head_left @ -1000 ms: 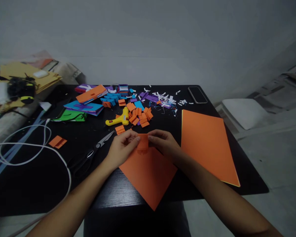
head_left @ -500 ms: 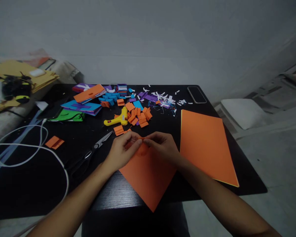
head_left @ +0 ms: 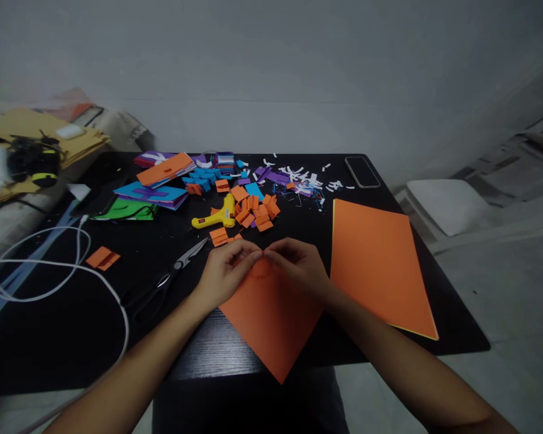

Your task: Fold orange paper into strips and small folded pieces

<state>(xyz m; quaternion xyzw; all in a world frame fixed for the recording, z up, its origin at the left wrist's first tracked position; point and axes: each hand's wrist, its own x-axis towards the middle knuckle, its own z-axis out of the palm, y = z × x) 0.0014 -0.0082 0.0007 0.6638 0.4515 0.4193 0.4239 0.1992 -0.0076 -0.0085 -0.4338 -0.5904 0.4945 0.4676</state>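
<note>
An orange sheet (head_left: 271, 319) lies at the table's front edge, one corner pointing toward me and overhanging the edge slightly. At its far end my left hand (head_left: 230, 268) and my right hand (head_left: 297, 265) meet, thumbs and fingertips pinching the paper. A curved mark shows on the sheet just below the fingertips. Black-handled scissors (head_left: 172, 274) lie left of my left hand. Beyond both hands are small folded orange pieces (head_left: 257, 211) and a yellow glue gun (head_left: 217, 215).
Orange sheets (head_left: 380, 265) are stacked on the right of the black table (head_left: 308, 355). A phone (head_left: 362, 172), paper scraps (head_left: 303, 181) and coloured folded papers (head_left: 154, 193) lie at the back. A white cable (head_left: 117, 295) loops on the left; a white stool (head_left: 447, 202) stands right.
Both hands keep their pinch on the orange sheet, with their fingertips shifted very slightly. The whole view has moved a little.
</note>
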